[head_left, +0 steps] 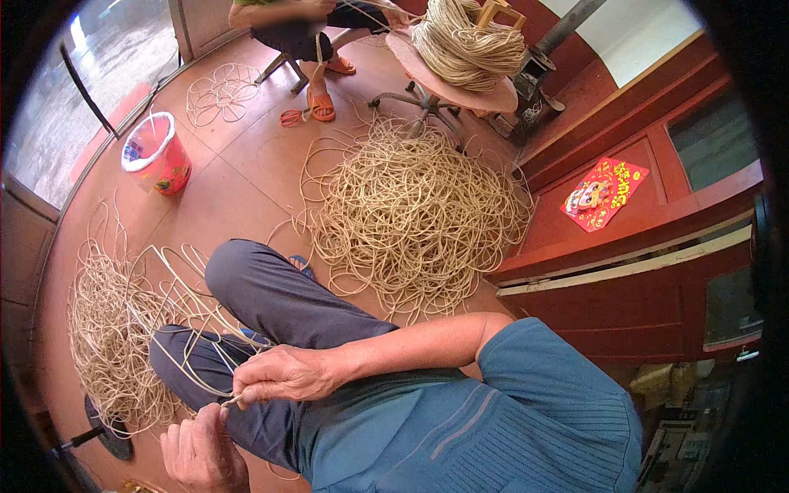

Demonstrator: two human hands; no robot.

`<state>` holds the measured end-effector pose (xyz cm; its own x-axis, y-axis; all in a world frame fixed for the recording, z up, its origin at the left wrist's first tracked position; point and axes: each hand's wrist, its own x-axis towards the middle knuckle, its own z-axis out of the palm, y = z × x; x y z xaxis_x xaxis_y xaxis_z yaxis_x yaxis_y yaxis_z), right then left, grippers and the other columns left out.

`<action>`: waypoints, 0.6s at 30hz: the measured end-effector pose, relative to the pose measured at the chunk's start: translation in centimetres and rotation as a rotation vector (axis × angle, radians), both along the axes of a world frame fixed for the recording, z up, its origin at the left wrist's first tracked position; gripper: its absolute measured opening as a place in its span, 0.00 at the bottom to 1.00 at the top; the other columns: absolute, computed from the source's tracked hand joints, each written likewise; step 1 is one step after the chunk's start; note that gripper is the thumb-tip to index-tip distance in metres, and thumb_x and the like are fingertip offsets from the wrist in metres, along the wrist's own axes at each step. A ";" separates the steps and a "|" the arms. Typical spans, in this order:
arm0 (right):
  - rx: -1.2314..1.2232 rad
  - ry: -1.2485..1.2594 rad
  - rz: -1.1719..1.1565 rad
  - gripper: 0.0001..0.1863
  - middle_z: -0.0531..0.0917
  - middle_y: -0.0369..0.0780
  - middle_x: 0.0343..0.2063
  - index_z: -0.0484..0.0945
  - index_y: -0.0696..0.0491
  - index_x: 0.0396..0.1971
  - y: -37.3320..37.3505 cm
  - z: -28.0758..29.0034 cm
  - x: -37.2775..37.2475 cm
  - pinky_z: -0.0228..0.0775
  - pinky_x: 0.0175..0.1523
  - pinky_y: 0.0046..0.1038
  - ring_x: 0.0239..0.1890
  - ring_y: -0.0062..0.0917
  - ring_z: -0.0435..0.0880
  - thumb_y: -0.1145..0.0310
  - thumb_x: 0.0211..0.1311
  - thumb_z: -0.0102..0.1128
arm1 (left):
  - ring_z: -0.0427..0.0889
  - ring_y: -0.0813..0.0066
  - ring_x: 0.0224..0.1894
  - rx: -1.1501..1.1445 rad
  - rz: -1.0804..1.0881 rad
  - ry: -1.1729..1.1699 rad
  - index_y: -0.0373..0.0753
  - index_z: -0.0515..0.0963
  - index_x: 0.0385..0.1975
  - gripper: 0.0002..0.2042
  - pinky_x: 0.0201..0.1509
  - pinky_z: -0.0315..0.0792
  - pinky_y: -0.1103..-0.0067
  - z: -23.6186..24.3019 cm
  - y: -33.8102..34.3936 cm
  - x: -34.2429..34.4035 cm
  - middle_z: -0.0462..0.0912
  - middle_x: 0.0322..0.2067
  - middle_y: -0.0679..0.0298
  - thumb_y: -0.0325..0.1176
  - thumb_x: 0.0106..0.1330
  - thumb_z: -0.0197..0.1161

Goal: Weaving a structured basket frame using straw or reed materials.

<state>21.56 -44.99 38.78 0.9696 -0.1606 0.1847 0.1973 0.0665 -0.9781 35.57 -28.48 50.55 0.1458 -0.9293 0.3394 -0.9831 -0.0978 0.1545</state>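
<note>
I sit with grey-trousered legs [279,308] stretched across a reddish tile floor. My right hand [279,374] pinches a thin pale cane strand [231,402] in front of my lap. Just below it, my left hand [201,456] grips the same strand from underneath, the two hands almost touching. A frame of pale looped rods [177,283] leans across my knees. Beside my legs on the left lies a tangled heap of cane strands [107,329].
A larger heap of cane [411,214] covers the floor ahead. A pink bucket [156,152] stands far left. Another person [296,33] sits on a stool beside a cane coil [468,45] on a swivel chair. A flower-shaped wire frame [222,90] lies nearby; red wooden panelling [641,271] is right.
</note>
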 end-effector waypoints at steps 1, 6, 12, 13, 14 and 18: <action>0.001 -0.008 -0.024 0.15 0.85 0.39 0.34 0.82 0.57 0.45 0.1 -0.4 0.0 0.76 0.46 0.32 0.37 0.26 0.83 0.59 0.84 0.57 | 0.73 0.55 0.29 0.000 -0.001 0.004 0.36 0.80 0.38 0.03 0.35 0.64 0.64 0.0 -0.2 0.1 0.74 0.26 0.58 0.25 0.71 0.68; -0.035 -0.027 -0.117 0.15 0.85 0.39 0.33 0.83 0.56 0.44 0.5 -1.1 -0.6 0.77 0.45 0.32 0.36 0.26 0.84 0.61 0.85 0.54 | 0.74 0.53 0.30 -0.010 0.033 0.095 0.37 0.80 0.37 0.02 0.37 0.65 0.63 0.1 -1.1 0.2 0.75 0.27 0.57 0.26 0.72 0.68; -0.337 -0.255 -0.273 0.05 0.79 0.42 0.30 0.80 0.58 0.45 0.6 -1.8 0.0 0.76 0.43 0.36 0.33 0.36 0.82 0.74 0.76 0.57 | 0.78 0.53 0.32 -0.013 0.028 0.087 0.38 0.81 0.37 0.02 0.39 0.67 0.63 0.0 -1.8 0.8 0.78 0.28 0.57 0.26 0.71 0.69; -0.341 -0.268 -0.277 0.05 0.79 0.42 0.30 0.80 0.58 0.45 0.7 -1.9 -0.1 0.76 0.43 0.36 0.33 0.36 0.82 0.74 0.76 0.57 | 0.78 0.53 0.32 -0.014 0.024 0.110 0.38 0.81 0.37 0.02 0.39 0.68 0.63 -0.1 -1.8 0.7 0.79 0.28 0.57 0.26 0.71 0.69; -0.365 -0.253 -0.269 0.06 0.79 0.42 0.30 0.80 0.57 0.45 0.7 -2.1 -0.1 0.76 0.43 0.37 0.33 0.36 0.82 0.76 0.74 0.57 | 0.79 0.53 0.32 -0.002 0.044 0.092 0.38 0.82 0.36 0.02 0.39 0.69 0.63 -0.2 -1.8 0.5 0.80 0.29 0.58 0.26 0.70 0.69; -0.334 -0.177 -0.200 0.07 0.82 0.43 0.36 0.81 0.57 0.47 0.5 -2.0 0.0 0.78 0.47 0.39 0.39 0.39 0.85 0.74 0.73 0.61 | 0.81 0.55 0.32 -0.084 0.028 0.078 0.38 0.83 0.36 0.04 0.39 0.70 0.64 -1.1 -1.2 1.1 0.81 0.28 0.58 0.27 0.69 0.72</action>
<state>21.60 -44.44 36.75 0.8740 -0.2459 0.4190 0.3407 -0.3047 -0.8894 36.67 -29.68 49.49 0.2001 -0.8931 0.4028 -0.9650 -0.1085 0.2388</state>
